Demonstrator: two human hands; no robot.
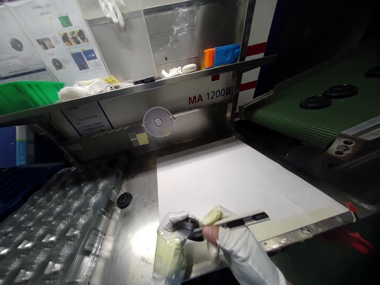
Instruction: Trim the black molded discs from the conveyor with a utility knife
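My left hand (171,241), in a white glove with yellowish finger cots, is closed round a small black round rubber part (187,226) at the near edge of the white sheet (225,178). My right hand (218,231), also gloved, grips a white and black utility knife (245,219) whose tip meets the black part. Both hands are low in the view, close together. One more black round part (124,200) lies on the steel bench to the left.
A stack of clear plastic blister trays (59,221) fills the left. A green conveyor belt (308,114) at right carries black round parts (315,102). A small white fan (158,121) stands behind the sheet. A steel shelf above holds gloves, a green bin (26,95) and blue and orange boxes (222,55).
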